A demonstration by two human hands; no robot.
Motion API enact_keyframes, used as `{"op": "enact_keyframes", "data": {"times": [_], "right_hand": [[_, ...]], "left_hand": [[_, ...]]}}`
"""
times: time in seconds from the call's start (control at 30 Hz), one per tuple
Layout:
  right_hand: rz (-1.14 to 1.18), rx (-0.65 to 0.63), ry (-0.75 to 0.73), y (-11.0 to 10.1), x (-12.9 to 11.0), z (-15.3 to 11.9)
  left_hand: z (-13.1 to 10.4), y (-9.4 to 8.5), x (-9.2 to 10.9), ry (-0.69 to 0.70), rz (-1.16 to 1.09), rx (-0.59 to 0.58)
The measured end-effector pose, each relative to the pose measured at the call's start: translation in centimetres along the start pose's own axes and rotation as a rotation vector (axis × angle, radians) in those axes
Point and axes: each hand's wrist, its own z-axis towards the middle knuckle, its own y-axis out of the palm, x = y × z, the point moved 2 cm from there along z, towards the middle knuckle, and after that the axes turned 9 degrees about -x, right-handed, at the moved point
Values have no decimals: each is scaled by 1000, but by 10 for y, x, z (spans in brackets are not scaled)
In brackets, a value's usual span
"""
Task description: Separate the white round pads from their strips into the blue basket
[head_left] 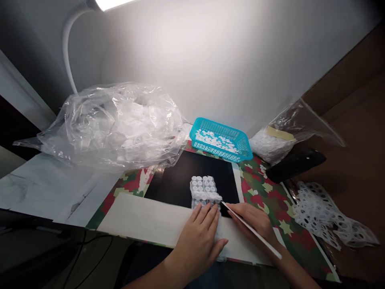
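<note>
My left hand (200, 237) lies with its fingers stretched out flat over the near part of a strip of small round whitish pieces (203, 184), which sit in rows. The strip continues under the palm, where part of it is hidden. In my right hand (255, 220) is a thin white stick (255, 233), gripped like a pen. Its tip is close to the strip's right edge, just beyond my left fingertips; whether it touches cannot be made out. Beneath the strip's far part is a black mat (171, 180), and a pale band (144, 212) runs along the near side.
A blue basket (221, 154) holding many small white pieces stands at the back. Left of it bulges a large clear plastic bag (120, 124). On the right are a smaller bag (267, 146), a black object (296, 163) and perforated white scraps (325, 216). A lamp (67, 48) arches above.
</note>
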Motion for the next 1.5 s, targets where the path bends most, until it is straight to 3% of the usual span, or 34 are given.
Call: {"op": "enact_keyframes", "data": {"times": [0.4, 0.67, 0.83, 1.13, 1.3, 1.5], "right_hand": [[-62, -100, -116, 0, 5, -15], [-351, -115, -195, 5, 1, -17], [-464, -50, -176, 8, 6, -4], [-96, -65, -19, -4, -5, 7], [-72, -100, -82, -11, -12, 5], [-81, -162, -157, -3, -5, 6]], "left_hand": [[-1, 0, 0, -12, -74, -19], [0, 2, 1, -1, -88, -21], [0, 1, 2, 1, -97, -13], [-1, 2, 2, 8, -90, -20], [-2, 1, 2, 8, -88, -16], [-2, 2, 2, -3, -117, 3]]}}
